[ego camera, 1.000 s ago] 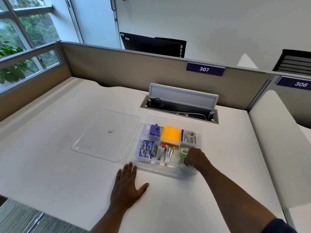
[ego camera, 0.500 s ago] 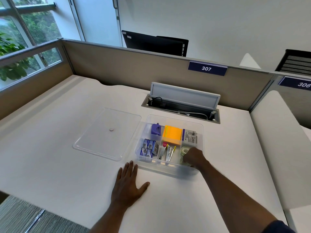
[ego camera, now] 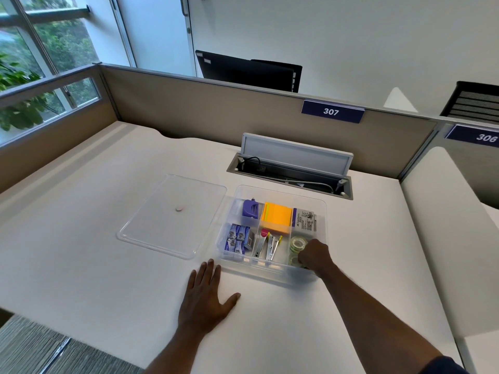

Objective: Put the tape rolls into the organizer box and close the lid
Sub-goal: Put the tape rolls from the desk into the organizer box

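Note:
The clear organizer box (ego camera: 256, 271) sits open on the white desk. Its flat clear lid (ego camera: 172, 217) lies on the desk just left of it, touching the box's left side. Clear tape rolls (ego camera: 296, 243) lie in the front-right compartment. My right hand (ego camera: 314, 255) reaches into that compartment, with its fingers curled down around the nearer roll and hiding part of it. Flat on the desk just in front of the box's left corner lies my left hand (ego camera: 205, 300), fingers spread, holding nothing.
Other compartments hold a purple punch (ego camera: 250, 209), orange sticky notes (ego camera: 276, 215), blue staple boxes (ego camera: 239, 240) and staple removers (ego camera: 270, 247). An open cable hatch (ego camera: 289, 177) lies behind the box, below the beige partition (ego camera: 189, 103). Another desk (ego camera: 445, 225) adjoins on the right.
My right hand has stayed in the front-right compartment and settled slightly lower over the tape rolls. The left hand, box and lid have not moved.

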